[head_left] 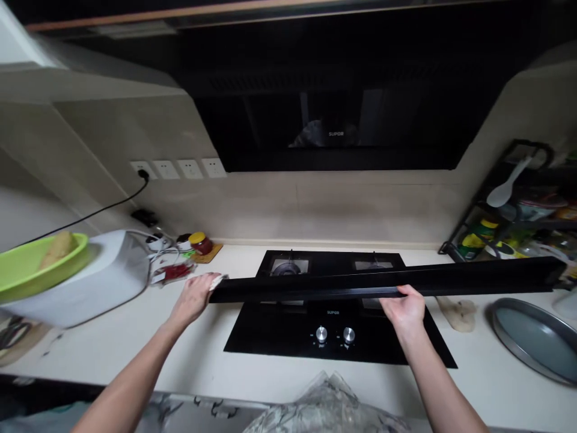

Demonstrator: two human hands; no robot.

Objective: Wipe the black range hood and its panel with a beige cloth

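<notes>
A long black trough-like panel (324,287) is held level above the black gas hob (288,337), hiding part of its burners. My left hand (193,299) is closed at the panel's left end, with a small crumpled white cloth (218,281) showing between the fingers and the panel. Right of the middle, my right hand (406,310) grips the panel's lower edge, thumb on the front and fingers underneath. The panel's right end reaches out past the hob.
A black range hood (333,114) hangs above. At left, a green basin (45,264) sits on a white appliance (117,270), near a yellow-lidded jar (201,243). At right are a round metal pan (536,340) and a black rack (473,210) with bottles and a white spoon (507,186).
</notes>
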